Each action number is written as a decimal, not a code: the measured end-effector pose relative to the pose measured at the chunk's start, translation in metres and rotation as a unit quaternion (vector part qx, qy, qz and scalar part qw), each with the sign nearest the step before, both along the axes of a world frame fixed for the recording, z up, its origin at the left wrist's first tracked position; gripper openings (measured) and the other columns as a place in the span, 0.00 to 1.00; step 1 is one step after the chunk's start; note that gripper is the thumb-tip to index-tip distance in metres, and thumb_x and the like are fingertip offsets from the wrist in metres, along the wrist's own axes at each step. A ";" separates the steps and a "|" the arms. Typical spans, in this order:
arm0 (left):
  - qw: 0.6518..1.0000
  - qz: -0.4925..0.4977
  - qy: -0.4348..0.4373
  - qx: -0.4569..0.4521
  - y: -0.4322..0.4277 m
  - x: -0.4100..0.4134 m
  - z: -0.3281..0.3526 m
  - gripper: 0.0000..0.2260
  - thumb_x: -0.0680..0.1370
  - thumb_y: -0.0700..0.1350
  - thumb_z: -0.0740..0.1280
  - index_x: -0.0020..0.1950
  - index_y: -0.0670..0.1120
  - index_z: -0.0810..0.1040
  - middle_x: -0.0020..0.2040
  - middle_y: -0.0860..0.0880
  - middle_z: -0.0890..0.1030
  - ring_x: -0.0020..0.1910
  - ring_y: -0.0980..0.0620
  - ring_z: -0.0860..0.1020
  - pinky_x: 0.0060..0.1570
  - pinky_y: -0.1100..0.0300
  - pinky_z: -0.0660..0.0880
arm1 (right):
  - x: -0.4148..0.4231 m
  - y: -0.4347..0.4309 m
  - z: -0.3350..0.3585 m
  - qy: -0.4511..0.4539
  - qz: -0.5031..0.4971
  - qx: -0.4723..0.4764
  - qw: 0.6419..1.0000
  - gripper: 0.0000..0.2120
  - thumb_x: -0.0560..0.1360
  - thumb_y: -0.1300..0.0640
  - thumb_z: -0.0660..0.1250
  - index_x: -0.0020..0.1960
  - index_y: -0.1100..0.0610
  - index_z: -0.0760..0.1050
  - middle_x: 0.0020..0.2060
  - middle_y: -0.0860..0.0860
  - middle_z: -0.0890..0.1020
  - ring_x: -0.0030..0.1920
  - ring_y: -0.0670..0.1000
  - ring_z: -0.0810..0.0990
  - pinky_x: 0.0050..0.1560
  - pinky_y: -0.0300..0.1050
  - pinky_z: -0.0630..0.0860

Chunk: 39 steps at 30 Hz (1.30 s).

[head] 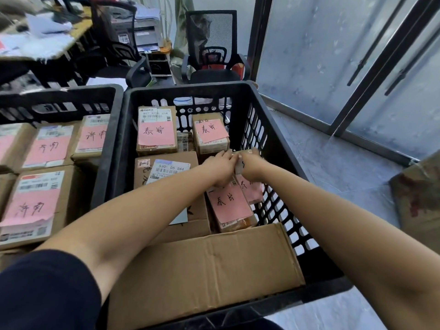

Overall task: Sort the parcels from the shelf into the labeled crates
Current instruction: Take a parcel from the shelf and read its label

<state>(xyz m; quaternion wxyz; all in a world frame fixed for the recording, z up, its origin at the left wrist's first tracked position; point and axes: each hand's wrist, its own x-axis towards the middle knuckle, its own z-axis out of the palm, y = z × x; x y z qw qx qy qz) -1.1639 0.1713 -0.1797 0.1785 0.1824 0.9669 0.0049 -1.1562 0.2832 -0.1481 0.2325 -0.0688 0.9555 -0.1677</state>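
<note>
Item: right-hand crate (190, 88), black, slotted walls, taken as landmark. To its left, touching rim to rim: second black crate (59, 96) holding boxes with pink handwritten labels. Inside the landmark crate, far-left corner: pink-labelled box (156, 134); nearer, against the left wall: brown box with white shipping label (170, 169); along the near wall: large flat carton (202, 270). Right of centre: left hand (220, 169), fingers curled and closed on the upper end of the slim parcel (251, 189). Slim parcel: pink label, on edge against the crate's right wall, just beside another pink-labelled parcel (232, 203); long axis runs from the hands down toward the near wall. Immediately right: right hand (250, 166), fingers likewise clamped on the same upper end, fingertips partly hidden. Both hands meet at the top, roughly equally near. Judgement: parcel is being seated in the gap; the move turns on sliding it lengthwise, downward along the wall. Outside the crate to the right: grey floor, glass door
</note>
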 end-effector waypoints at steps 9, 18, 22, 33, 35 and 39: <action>0.991 -0.094 0.090 -0.016 0.000 0.008 0.003 0.20 0.79 0.43 0.57 0.71 0.41 0.64 0.73 0.43 0.58 0.68 0.44 0.63 0.61 0.51 0.70 | -0.009 0.003 -0.011 -0.020 -0.034 -0.017 0.999 0.29 0.76 0.66 0.59 0.75 0.61 0.53 0.72 0.61 0.56 0.70 0.61 0.63 0.68 0.52 0.66; 0.998 0.017 -0.047 -0.027 0.021 0.031 -0.002 0.47 0.70 0.70 0.59 0.77 0.44 0.46 0.75 0.42 0.34 0.75 0.41 0.38 0.69 0.33 0.47 | 0.008 0.016 0.007 -0.022 -0.019 0.033 0.999 0.21 0.78 0.66 0.55 0.71 0.66 0.61 0.64 0.62 0.71 0.61 0.58 0.74 0.49 0.45 0.74; 0.995 -0.005 -0.087 -0.040 0.021 0.041 0.009 0.29 0.74 0.65 0.59 0.67 0.47 0.72 0.74 0.42 0.31 0.74 0.40 0.37 0.68 0.32 0.47 | 0.020 0.023 0.008 -0.036 -0.008 0.048 0.998 0.22 0.77 0.66 0.56 0.71 0.64 0.62 0.66 0.61 0.71 0.62 0.57 0.73 0.52 0.42 0.73; 1.000 -0.024 0.003 0.005 -0.007 0.043 0.024 0.31 0.74 0.59 0.64 0.73 0.50 0.62 0.74 0.43 0.59 0.72 0.44 0.60 0.67 0.47 0.64 | 0.039 0.031 0.016 -0.020 -0.030 -0.054 0.998 0.35 0.74 0.66 0.66 0.76 0.58 0.54 0.66 0.58 0.70 0.62 0.56 0.73 0.53 0.42 0.72; 0.999 -0.020 0.038 0.004 -0.009 0.049 0.030 0.28 0.75 0.60 0.62 0.72 0.49 0.65 0.69 0.44 0.66 0.68 0.45 0.65 0.63 0.50 0.67 | 0.042 0.032 0.021 -0.015 -0.020 -0.063 0.998 0.33 0.73 0.65 0.68 0.74 0.59 0.58 0.66 0.58 0.71 0.63 0.56 0.72 0.58 0.46 0.72; 0.998 0.005 0.048 -0.036 -0.009 0.067 0.043 0.28 0.77 0.61 0.58 0.73 0.49 0.63 0.72 0.43 0.64 0.69 0.45 0.63 0.65 0.51 0.64 | 0.048 0.033 0.030 0.001 0.029 -0.073 0.997 0.34 0.72 0.60 0.70 0.73 0.59 0.59 0.67 0.57 0.70 0.65 0.56 0.71 0.60 0.46 0.70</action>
